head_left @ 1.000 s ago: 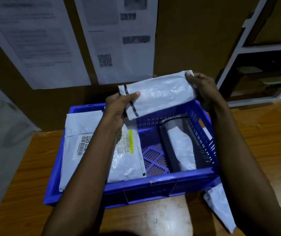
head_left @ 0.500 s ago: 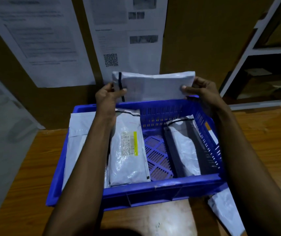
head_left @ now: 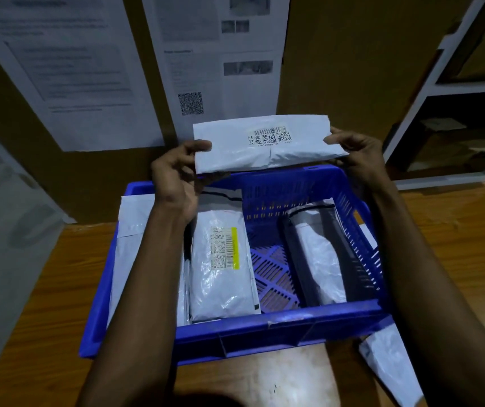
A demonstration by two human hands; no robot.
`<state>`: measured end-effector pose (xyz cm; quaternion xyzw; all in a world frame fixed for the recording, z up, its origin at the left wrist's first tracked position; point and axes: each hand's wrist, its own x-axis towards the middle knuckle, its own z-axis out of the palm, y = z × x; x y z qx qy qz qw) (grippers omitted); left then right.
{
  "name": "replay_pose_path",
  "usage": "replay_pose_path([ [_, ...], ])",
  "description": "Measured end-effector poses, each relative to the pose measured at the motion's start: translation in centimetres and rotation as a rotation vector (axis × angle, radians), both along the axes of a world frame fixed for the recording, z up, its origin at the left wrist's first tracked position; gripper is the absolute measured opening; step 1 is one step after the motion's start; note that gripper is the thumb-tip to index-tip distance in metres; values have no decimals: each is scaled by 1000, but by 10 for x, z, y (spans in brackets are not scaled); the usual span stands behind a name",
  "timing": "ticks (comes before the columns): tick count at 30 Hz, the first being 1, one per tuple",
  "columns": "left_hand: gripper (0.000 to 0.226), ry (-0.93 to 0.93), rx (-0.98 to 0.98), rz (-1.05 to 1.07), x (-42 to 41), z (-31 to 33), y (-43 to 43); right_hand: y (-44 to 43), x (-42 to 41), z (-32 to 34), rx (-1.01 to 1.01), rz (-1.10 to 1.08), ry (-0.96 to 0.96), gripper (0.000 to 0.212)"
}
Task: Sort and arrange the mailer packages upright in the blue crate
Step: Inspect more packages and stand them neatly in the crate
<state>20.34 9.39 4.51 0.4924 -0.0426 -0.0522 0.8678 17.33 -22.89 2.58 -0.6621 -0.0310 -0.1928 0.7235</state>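
Observation:
I hold a white mailer package (head_left: 264, 145) flat and level above the far rim of the blue crate (head_left: 279, 327), its barcode label facing me. My left hand (head_left: 176, 177) pinches its left end and my right hand (head_left: 355, 154) pinches its right end. Inside the crate, a white mailer with a yellow-striped label (head_left: 220, 268) leans in the middle-left, another white mailer (head_left: 135, 248) leans against the left wall, and a black-and-white mailer (head_left: 320, 257) stands by the right wall.
The crate sits on a wooden table (head_left: 44, 318) against a brown wall with printed paper sheets (head_left: 65, 69). A white mailer (head_left: 391, 365) lies on the table at the crate's front right corner. White shelving (head_left: 455, 89) stands at the right.
The held mailer was turned over between my hands, from tilted with a black strip at its left end to level with its barcode side facing me.

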Motion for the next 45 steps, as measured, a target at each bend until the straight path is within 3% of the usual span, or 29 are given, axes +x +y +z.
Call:
replay_pose_path([
  [4, 10, -53, 194, 50, -6, 0, 0, 7, -6, 4, -66, -42, 1, 39],
  [10, 25, -141, 129, 72, -5, -6, -3, 14, -5, 15, 278, 48, 148, 31],
  [13, 51, -223, 225, 57, -5, -10, -2, 19, -1, 11, 320, 155, 229, 52],
  [15, 77, -291, 330, 0, -4, -10, -1, 27, 2, 8, 291, 113, 216, 50],
  [17, 88, -320, 378, -43, -5, -9, -1, 34, 4, 5, 280, 12, 173, 45],
  [21, 39, -183, 385, -4, -12, -6, 1, 37, 3, 5, 384, -22, 113, 38],
  [23, 29, -199, 512, -66, -15, -6, 7, 38, 3, 6, 451, 26, 87, 39],
  [26, 24, -209, 703, -231, -25, 4, 16, 41, 0, 8, 484, 41, 86, 16],
  [31, 17, -218, 1002, -300, -52, 33, 36, 54, 1, 6, 337, 21, 179, 20],
  [34, 18, -221, 1215, -72, -68, 34, 58, 77, 0, 1, 222, 88, 272, 37],
  [37, 24, -258, 1260, 174, -87, 20, 80, 105, -7, -8, 107, 204, 328, 33],
  [41, 26, -285, 1361, 317, -118, -3, 95, 144, -20, -15, -60, 287, 374, 25],
  [45, 43, -398, 1339, 277, -134, -27, 93, 163, -26, -24, -238, 157, 391, 54],
])
